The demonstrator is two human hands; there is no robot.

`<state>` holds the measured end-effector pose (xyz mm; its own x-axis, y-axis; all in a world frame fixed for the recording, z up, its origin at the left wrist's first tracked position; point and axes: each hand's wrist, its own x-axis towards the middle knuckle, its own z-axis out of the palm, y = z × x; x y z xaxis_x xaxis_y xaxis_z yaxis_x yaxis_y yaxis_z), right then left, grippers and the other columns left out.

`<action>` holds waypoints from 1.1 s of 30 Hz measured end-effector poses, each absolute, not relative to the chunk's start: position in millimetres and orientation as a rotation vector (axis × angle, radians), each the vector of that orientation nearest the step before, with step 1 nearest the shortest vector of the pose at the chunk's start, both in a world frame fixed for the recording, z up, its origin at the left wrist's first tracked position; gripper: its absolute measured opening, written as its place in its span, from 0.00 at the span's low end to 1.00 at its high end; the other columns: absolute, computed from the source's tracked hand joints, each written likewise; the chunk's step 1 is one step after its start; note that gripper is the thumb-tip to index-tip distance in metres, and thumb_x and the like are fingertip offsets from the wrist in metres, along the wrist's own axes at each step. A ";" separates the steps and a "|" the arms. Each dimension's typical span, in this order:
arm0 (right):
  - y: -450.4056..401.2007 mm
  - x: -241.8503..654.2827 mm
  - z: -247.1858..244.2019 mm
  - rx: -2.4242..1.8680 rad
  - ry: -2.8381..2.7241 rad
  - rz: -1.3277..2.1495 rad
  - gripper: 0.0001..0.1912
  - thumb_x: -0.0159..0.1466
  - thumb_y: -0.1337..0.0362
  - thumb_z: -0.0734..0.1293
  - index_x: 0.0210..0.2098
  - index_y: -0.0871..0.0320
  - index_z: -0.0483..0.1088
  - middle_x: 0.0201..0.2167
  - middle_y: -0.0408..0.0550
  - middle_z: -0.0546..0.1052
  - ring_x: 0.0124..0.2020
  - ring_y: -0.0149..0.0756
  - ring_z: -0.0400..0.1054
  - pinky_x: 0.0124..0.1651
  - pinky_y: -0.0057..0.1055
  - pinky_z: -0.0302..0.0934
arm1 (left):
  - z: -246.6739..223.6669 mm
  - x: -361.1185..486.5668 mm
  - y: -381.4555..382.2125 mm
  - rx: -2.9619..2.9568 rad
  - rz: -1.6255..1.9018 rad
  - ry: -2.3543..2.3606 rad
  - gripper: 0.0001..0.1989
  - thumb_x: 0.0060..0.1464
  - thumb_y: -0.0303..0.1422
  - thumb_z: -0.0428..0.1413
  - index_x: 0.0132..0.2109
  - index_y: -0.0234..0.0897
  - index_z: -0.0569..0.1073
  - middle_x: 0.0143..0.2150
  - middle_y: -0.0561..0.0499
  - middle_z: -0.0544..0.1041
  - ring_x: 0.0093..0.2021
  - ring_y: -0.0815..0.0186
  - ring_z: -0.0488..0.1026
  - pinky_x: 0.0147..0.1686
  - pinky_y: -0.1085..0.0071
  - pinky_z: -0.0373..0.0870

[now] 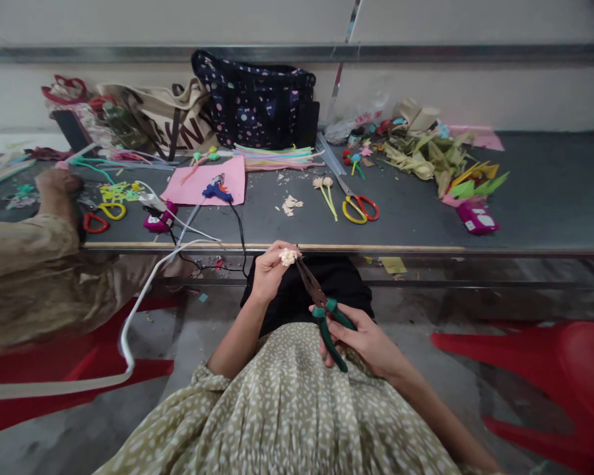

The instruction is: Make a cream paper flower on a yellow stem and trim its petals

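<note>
My left hand (270, 269) is closed on a small cream flower head (288, 257), held just in front of the table's near edge. In my right hand (354, 333) are long-nose pliers (318, 295) with green handles, gripped over my lap. Their jaw tips reach the right side of the flower head; whether they pinch any part of it I cannot tell. Beyond my hands lie a small heap of cream petal pieces (292, 205), two pale flowers on green stems (327, 196) and scissors (360, 208) with yellow and red handles.
A blue glue gun (218, 190) rests on a pink sheet (188, 183), its black cord trailing over the table edge. Bundled pipe cleaners (277, 157), bags (257, 99) and dried husks (420, 152) line the back. A co-worker's arm (54, 191) is at left; a white cable (143, 297) crosses there.
</note>
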<state>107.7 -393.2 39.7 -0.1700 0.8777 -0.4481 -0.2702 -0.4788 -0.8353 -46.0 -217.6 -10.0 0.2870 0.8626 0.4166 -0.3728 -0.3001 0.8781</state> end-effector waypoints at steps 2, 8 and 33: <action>-393.9 108.2 37.8 -1.238 -0.766 1.787 0.31 0.65 0.49 0.70 0.61 0.60 0.67 0.26 0.46 0.79 0.22 0.35 0.74 0.27 0.30 0.70 | -9.9 -48.2 -216.1 1.446 1.331 0.508 0.05 0.56 0.34 0.62 0.37 0.41 0.84 0.37 0.47 0.77 0.40 0.63 0.74 0.49 0.62 0.73; -393.7 107.6 37.5 -1.266 -0.769 1.758 0.30 0.65 0.50 0.69 0.61 0.60 0.66 0.24 0.45 0.78 0.19 0.31 0.71 0.23 0.26 0.65 | -10.9 -56.0 -211.2 1.739 1.418 0.597 0.08 0.60 0.31 0.58 0.41 0.44 0.83 0.39 0.48 0.78 0.41 0.64 0.75 0.53 0.59 0.72; -393.3 109.2 44.7 -1.286 -0.785 1.719 0.28 0.63 0.50 0.71 0.56 0.61 0.70 0.27 0.45 0.77 0.24 0.36 0.76 0.28 0.30 0.71 | -14.2 -42.0 -217.6 1.226 1.259 0.500 0.08 0.54 0.38 0.64 0.32 0.38 0.82 0.36 0.47 0.77 0.41 0.62 0.75 0.53 0.59 0.72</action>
<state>109.2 -393.3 44.7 -0.1311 0.8877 -0.4413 -0.2479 -0.4603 -0.8524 -42.0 -217.6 -14.2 0.3105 0.8969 0.3149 -0.4366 -0.1596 0.8854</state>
